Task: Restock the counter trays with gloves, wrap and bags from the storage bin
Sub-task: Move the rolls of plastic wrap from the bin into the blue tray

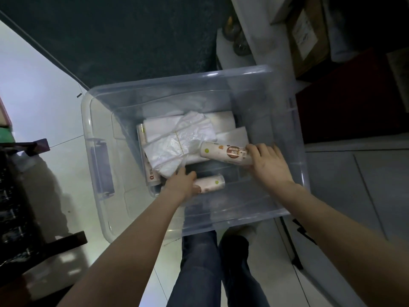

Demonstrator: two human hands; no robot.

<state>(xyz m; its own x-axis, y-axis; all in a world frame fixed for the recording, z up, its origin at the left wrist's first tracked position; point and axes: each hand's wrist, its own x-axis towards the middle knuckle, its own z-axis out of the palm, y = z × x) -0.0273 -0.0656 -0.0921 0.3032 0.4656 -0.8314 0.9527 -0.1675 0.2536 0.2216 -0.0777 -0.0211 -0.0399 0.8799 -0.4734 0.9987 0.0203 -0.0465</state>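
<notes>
In the bin, the right hand grips the far roll. The left hand grips the near roll. Each roll lies sideways, pointing at the other hand.

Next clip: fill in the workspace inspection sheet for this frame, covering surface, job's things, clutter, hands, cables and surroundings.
Surface: pale tiled floor; the clear storage bin stands open on it.
Job's things: in the bin lie a bundle of white bags, white flat packs, a far roll, a near roll and a third roll along the left wall.
Clutter: nothing seen.
Hands: left hand grips the near roll; right hand grips the far roll.
Cables: nothing seen.
Surroundings: dark mat, cardboard box, dark rack.
</notes>
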